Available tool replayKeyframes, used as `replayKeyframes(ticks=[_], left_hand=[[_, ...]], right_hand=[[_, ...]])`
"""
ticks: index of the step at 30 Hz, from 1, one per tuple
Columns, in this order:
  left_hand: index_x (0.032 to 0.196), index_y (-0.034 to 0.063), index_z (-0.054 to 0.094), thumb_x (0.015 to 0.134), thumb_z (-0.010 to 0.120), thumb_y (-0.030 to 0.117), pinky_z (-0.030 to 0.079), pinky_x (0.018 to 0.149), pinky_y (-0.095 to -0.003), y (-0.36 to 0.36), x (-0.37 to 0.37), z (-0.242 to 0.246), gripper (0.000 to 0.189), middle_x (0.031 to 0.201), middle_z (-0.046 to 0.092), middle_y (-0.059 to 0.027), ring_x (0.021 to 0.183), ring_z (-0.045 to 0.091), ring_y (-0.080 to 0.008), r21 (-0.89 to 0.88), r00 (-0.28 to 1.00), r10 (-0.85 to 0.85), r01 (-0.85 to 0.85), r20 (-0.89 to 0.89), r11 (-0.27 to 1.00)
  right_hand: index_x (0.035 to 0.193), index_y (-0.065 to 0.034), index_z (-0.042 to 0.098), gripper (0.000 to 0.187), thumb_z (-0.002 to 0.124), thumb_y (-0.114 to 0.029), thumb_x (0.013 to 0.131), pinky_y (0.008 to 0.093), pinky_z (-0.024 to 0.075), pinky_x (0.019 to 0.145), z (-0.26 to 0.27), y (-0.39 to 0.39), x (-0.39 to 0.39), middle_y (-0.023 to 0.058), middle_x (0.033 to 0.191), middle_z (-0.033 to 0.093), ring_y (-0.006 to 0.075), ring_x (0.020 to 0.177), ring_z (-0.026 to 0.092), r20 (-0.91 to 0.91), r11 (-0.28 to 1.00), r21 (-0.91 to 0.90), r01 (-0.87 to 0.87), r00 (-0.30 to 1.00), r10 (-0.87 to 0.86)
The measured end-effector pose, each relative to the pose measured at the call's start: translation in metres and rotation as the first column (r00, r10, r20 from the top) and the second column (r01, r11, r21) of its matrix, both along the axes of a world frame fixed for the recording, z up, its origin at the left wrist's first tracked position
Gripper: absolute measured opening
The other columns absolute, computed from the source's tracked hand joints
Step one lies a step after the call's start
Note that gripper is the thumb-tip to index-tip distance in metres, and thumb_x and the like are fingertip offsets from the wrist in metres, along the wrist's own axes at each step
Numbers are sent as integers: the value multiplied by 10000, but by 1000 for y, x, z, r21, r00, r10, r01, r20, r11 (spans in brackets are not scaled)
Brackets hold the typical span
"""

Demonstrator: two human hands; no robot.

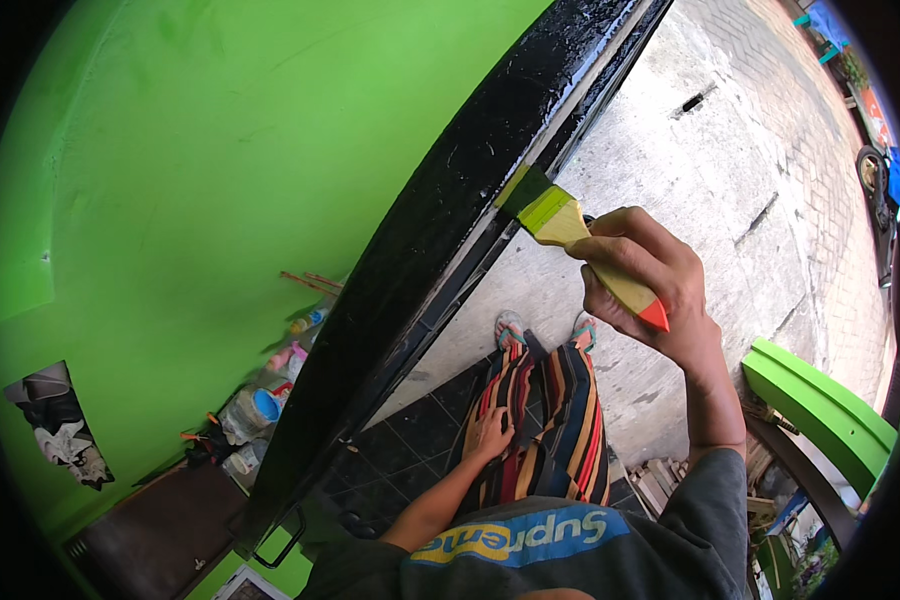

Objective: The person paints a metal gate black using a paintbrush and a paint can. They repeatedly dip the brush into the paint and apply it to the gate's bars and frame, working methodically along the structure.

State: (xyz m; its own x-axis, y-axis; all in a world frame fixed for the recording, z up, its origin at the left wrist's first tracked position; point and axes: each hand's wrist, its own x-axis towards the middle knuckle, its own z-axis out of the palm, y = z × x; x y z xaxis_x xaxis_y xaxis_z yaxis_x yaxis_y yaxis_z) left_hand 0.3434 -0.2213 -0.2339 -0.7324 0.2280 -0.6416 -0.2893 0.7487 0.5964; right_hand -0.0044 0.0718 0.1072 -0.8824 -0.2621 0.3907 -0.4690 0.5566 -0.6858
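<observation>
My right hand (645,277) grips a flat paintbrush (559,217) by its wooden handle, which has a red tip. The dark bristles touch the narrow pale edge strip of a long black panel (412,232), perhaps a door leaf. Wet-looking black paint shines along the upper part of this panel. A black pull handle (289,540) sticks out near its lower end. My left hand (493,433) rests on the striped trousers (525,442) at the thigh, and no object shows in it.
Beyond the panel stands a green wall (195,150). Plastic tubs (251,412) and bottles sit at its foot. Dark floor tiles (412,435) meet grey concrete (645,150) near my sandalled feet. A green ledge (817,412) and wood pieces (656,484) lie to the right.
</observation>
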Motion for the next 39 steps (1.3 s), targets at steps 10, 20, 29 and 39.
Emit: replayKeyframes(ticks=[10, 20, 29, 39], left_hand=[[1303, 39, 502, 861, 671, 188, 425, 1003, -490, 2, -7, 7, 497, 1231, 537, -228, 1174, 522, -423, -26, 999, -45, 45, 15, 999], [1305, 46, 502, 864, 676, 206, 429, 1006, -487, 5, -12, 16, 501, 1242, 540, -220, 1184, 525, -422, -44, 998, -47, 49, 36, 998], [1300, 46, 504, 868, 674, 221, 431, 1001, -487, 8, -21, 25, 497, 1234, 545, -218, 1192, 523, -417, -55, 996, -65, 68, 65, 996], [1298, 42, 505, 870, 672, 217, 420, 1008, -489, 4, -4, 6, 491, 1231, 545, -222, 1188, 521, -420, -62, 999, -44, 46, 30, 997]], right_hand=[[964, -61, 668, 327, 756, -45, 649, 367, 536, 640, 12, 0, 1, 89, 946, 588, 267, 803, 645, -4, 987, 125, -100, 995, 101], [924, -98, 710, 308, 745, -14, 629, 331, 543, 614, 7, 7, 3, 60, 903, 615, 222, 738, 663, -13, 997, 81, 5, 1000, -4], [925, -92, 715, 264, 719, -4, 676, 334, 542, 620, -6, -4, -9, 72, 914, 632, 223, 734, 665, -34, 999, -41, 9, 999, -11], [951, -70, 709, 264, 706, 15, 701, 328, 539, 641, -10, 4, -12, 82, 897, 641, 228, 735, 671, -91, 991, -55, 124, 988, -128]])
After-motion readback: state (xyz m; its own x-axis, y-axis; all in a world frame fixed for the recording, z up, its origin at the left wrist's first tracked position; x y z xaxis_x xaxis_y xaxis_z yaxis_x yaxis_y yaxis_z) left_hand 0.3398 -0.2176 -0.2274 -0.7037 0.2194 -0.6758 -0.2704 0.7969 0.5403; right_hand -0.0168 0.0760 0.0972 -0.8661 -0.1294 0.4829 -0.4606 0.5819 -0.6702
